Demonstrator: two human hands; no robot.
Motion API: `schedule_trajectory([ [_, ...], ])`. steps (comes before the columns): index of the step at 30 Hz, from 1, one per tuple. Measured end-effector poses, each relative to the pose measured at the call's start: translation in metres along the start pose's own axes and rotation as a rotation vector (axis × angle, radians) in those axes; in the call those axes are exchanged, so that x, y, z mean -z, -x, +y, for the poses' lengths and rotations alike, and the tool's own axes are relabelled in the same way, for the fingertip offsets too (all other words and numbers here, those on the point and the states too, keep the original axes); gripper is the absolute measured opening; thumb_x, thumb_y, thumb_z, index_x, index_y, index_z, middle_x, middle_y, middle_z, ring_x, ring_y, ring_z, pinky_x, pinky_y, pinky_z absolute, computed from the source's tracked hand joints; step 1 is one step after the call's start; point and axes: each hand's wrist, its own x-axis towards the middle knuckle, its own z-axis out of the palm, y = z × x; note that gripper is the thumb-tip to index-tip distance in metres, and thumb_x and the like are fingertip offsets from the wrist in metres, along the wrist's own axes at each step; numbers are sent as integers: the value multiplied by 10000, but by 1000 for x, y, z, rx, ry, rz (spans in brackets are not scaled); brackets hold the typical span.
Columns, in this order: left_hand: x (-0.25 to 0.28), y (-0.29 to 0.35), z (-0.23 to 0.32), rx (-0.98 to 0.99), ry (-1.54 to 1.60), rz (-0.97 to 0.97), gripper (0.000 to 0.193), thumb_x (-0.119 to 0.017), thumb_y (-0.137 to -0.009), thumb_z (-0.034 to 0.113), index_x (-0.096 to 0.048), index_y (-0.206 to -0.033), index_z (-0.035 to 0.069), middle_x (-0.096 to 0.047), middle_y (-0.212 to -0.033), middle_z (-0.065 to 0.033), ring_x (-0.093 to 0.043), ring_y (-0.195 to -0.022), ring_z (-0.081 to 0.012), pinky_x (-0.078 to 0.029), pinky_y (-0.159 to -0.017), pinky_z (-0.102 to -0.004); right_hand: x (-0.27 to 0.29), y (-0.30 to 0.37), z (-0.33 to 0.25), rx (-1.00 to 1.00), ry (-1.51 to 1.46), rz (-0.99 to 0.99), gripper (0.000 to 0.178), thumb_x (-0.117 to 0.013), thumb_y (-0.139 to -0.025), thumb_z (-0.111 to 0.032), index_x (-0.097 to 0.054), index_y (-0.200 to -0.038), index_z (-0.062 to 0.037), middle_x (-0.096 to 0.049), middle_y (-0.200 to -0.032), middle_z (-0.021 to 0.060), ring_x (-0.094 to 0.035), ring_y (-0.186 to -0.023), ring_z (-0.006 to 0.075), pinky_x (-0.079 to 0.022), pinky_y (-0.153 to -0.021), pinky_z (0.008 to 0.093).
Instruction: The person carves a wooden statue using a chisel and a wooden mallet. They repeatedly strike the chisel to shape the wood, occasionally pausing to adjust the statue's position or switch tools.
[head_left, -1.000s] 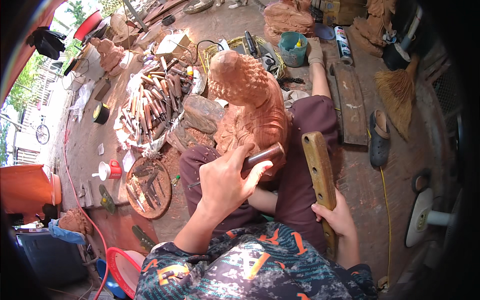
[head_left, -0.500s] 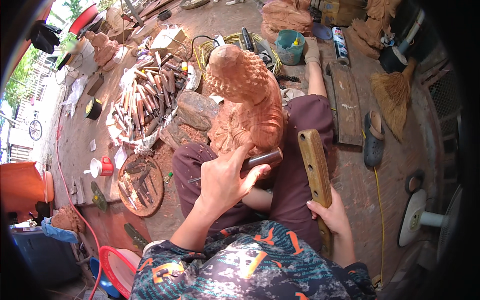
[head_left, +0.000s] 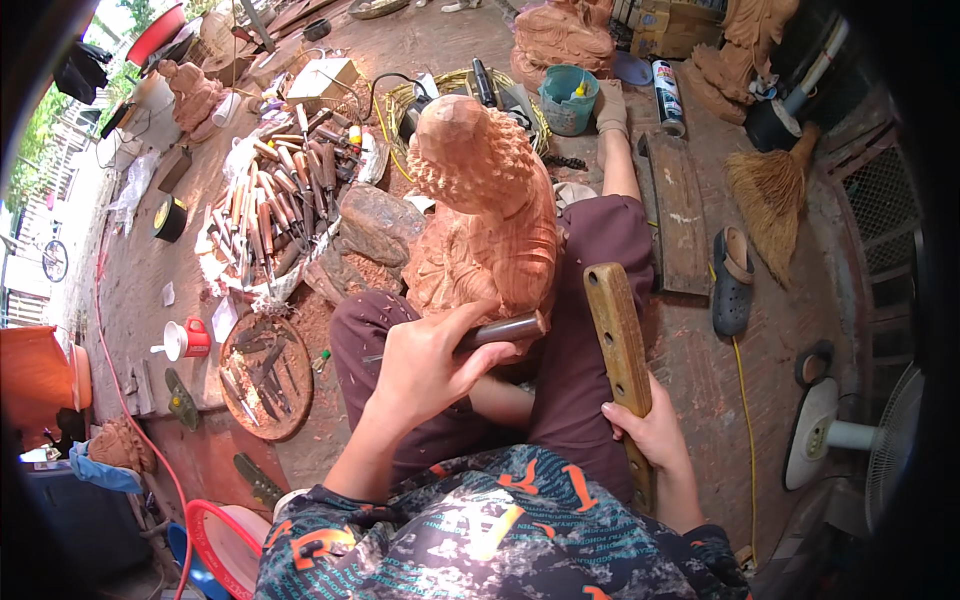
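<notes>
Brown floor [head_left: 700, 385], sunlit in patches and littered with reddish chips, spreads around the seated person and carries most of what is in view. The reddish carving [head_left: 490, 245] stands upright in front, between the knees of the maroon trousers [head_left: 605, 240], presumably because the legs help to steady it there within reach. Both hands are closed: the left hand [head_left: 425, 360] wraps thumb and fingers around a chisel [head_left: 505, 331], held crosswise, its dark handle's butt to the right and its thin shaft showing at the left, away from the carving; whether the index fingertip touches the carving I cannot tell. The right hand [head_left: 652, 425] grips the lower part of a wooden bar [head_left: 618, 335] that rises over the right thigh, perhaps to leave its long upper part free. To the left, a heap of tools [head_left: 280, 195] lies on pale sheeting, seemingly for easy picking, and a round board [head_left: 288, 428] keeps loose blades [head_left: 268, 375] together. Counted, there is 1 carving between the knees, with at least 3 other carvings [head_left: 560, 45] farther off; 1 chisel; 1 wooden bar; 1 teal bucket [head_left: 568, 118]; 1 spray can [head_left: 668, 98]; 1 broom [head_left: 765, 195]; 1 clog [head_left: 733, 295]; 1 fan [head_left: 850, 436]; and 1 red-and-white mug [head_left: 196, 338]. Heaped tools and blades overlap too much to count.
</notes>
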Motion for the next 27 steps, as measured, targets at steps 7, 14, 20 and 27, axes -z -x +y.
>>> schedule_trajectory([
  [7,33,4,-22,206,254,-35,290,-694,-846,172,-662,-1057,-23,-678,-823,-143,-657,-734,-182,-497,-665,-297,-2,2,0,10,5,39,521,-734,-805,-116,-490,-1252,-7,-554,-801,11,-519,-589,64,-455,-508,221],
  [14,44,22,-85,476,539,164,337,-570,-964,210,-570,-1224,-5,-512,-696,39,-406,-543,-17,-306,-488,-167,-4,3,-1,27,35,48,483,-742,-801,-135,-510,-1209,-18,-547,-806,12,-506,-578,63,-447,-516,238],
  [20,59,18,-116,674,389,234,579,-527,-924,88,-365,-1468,201,-563,-753,8,-465,-550,-37,-379,-484,-168,4,1,8,61,54,15,466,-743,-796,-161,-530,-1184,-16,-608,-926,65,-587,-786,139,-484,-737,298],
  [27,91,1,-171,776,464,225,514,-562,-915,63,-453,-1412,134,-561,-835,3,-492,-607,-55,-395,-514,-194,9,-1,10,67,56,-7,477,-741,-792,-160,-528,-1191,-6,-622,-967,77,-601,-863,162,-483,-803,313],
])
